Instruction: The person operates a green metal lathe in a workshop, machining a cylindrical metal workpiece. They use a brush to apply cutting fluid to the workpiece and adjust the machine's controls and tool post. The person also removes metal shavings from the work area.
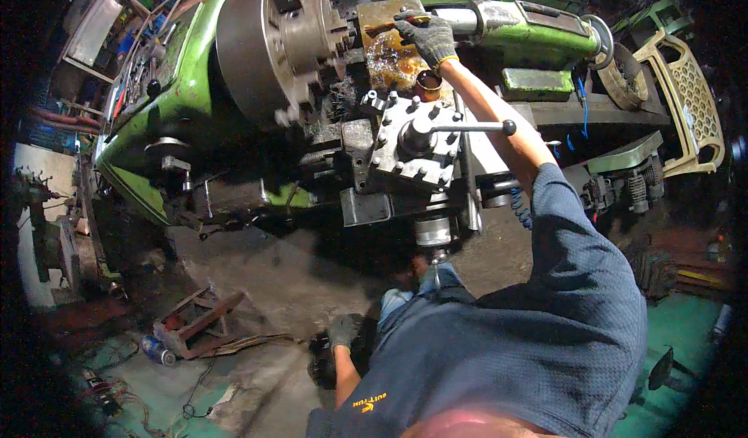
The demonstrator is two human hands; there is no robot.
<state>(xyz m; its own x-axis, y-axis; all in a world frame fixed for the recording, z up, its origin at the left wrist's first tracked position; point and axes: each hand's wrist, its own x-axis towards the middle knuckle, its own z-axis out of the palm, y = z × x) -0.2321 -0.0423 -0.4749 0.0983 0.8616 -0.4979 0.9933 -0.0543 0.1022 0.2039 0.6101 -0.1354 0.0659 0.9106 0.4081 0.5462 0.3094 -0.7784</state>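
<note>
My right hand, in a grey knitted glove, reaches over the lathe with its fingers closed round a slim brush. The reddish-brown tip points left, over a tan plate wet with brown, foamy liquid. Just below that hand stands a small can of dark liquid. The lathe chuck, to the left of the brush, grips a round metal workpiece. My left hand, also gloved, hangs low beside my leg near a dark shape; its fingers are not clear.
Under my right forearm lies the square tool post with its ball-ended lever. The green tailstock with a handwheel stands at the right. A cream plastic chair is farther right. On the floor lie a rusty frame and a blue can.
</note>
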